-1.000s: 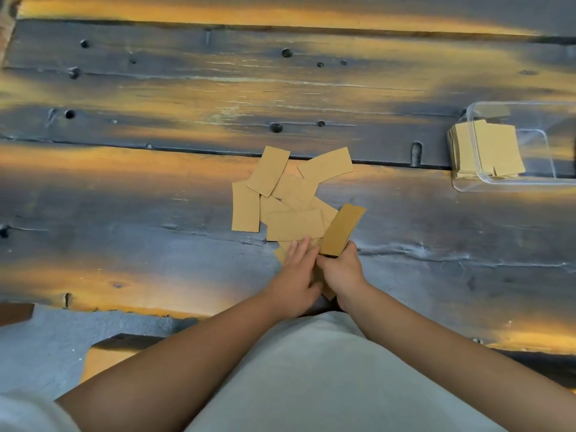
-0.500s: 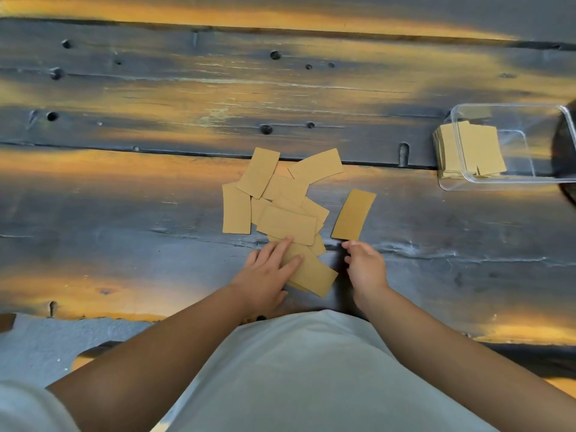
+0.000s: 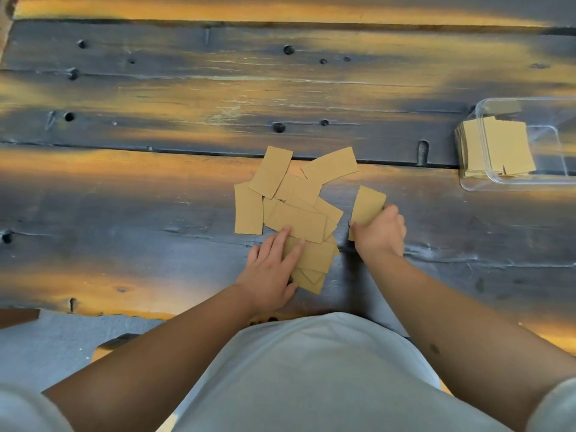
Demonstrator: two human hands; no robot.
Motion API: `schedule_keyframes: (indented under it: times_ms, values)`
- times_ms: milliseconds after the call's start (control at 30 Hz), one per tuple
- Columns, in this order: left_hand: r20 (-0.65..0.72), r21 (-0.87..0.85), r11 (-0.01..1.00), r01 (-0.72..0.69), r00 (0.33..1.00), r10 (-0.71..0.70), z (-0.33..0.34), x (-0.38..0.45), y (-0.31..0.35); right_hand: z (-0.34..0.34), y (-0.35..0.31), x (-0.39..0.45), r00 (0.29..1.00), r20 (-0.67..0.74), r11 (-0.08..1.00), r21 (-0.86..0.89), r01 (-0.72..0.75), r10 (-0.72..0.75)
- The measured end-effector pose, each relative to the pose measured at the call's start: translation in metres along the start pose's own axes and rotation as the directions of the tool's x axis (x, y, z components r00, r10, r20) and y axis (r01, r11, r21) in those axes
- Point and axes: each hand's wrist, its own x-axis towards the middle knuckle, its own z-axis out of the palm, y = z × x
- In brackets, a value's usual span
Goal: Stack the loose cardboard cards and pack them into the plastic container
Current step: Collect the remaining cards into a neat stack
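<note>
Several loose tan cardboard cards (image 3: 296, 201) lie in an overlapping heap on the dark wooden table. My left hand (image 3: 271, 269) rests flat on the near cards of the heap, fingers spread, pressing them down. My right hand (image 3: 380, 232) is closed around a small stack of cards (image 3: 367, 207) held on edge just right of the heap. The clear plastic container (image 3: 486, 185) sits at the far right with a stack of packed cards (image 3: 495, 148) leaning inside.
The table (image 3: 156, 213) is weathered planks with knot holes and a seam running across behind the heap. Its near edge is at my waist. A brown scrap (image 3: 18, 316) lies by the floor at lower left.
My right hand set a card stack down on the table, then closed on it again and tipped it on edge. My left hand moved onto the near cards and flattened there.
</note>
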Motion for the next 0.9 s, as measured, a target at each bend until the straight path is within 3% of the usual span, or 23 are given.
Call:
schedule_keyframes:
  times_ms: [167, 267, 367, 467, 500, 567, 633, 667, 733, 833, 900]
  values:
    - [0.02, 0.093, 0.939, -0.33, 0.944, 0.33, -0.008, -0.007, -0.002, -0.003, -0.008, 0.012, 0.995, 0.102, 0.997, 0.074, 0.014, -0.022]
    - [-0.014, 0.064, 0.929, -0.365, 0.93, 0.366, -0.005, -0.01, -0.005, -0.01, -0.004, 0.011, 0.99, 0.033, 0.965, 0.232, 0.125, -0.136]
    - [0.004, -0.038, 0.957, -0.287, 0.958, 0.287, -0.002, -0.012, -0.005, -0.015, -0.008, 0.001, 0.982, 0.072, 0.88, 0.459, 0.124, -0.176]
    - [0.091, -0.319, 0.946, 0.06, 0.995, -0.032, 0.001, -0.021, 0.002, -0.006, -0.022, -0.011, 0.873, 0.305, 0.869, 0.441, 0.225, -0.381]
    - [0.167, -0.438, 0.869, 0.229, 0.971, -0.172, 0.0, -0.022, 0.006, -0.001, -0.026, -0.014, 0.807, 0.388, 0.877, 0.369, 0.307, -0.446]
    - [0.405, -0.64, 0.542, 0.544, 0.839, -0.365, -0.004, -0.02, 0.012, 0.011, -0.03, -0.017, 0.682, 0.498, 0.821, 0.118, 0.559, -0.536]
    - [0.644, -0.662, 0.178, 0.728, 0.675, -0.36, -0.01, -0.019, 0.016, 0.022, -0.031, -0.021, 0.641, 0.512, 0.681, -0.139, 0.719, -0.572]
    - [0.719, -0.632, 0.054, 0.773, 0.611, -0.33, -0.013, -0.018, 0.017, 0.025, -0.033, -0.023, 0.647, 0.477, 0.633, -0.219, 0.743, -0.595]
    - [0.789, -0.599, -0.152, 0.787, 0.546, -0.282, -0.017, -0.018, 0.021, 0.03, -0.038, -0.026, 0.661, 0.421, 0.594, -0.296, 0.748, -0.622]
    - [0.802, -0.594, -0.431, 0.679, 0.541, -0.253, -0.018, -0.01, 0.027, 0.035, -0.045, -0.026, 0.692, 0.48, 0.607, -0.349, 0.714, -0.539]
    - [0.812, -0.565, -0.558, 0.608, 0.532, -0.241, -0.019, -0.003, 0.029, 0.035, -0.047, -0.026, 0.711, 0.526, 0.636, -0.358, 0.683, -0.468]
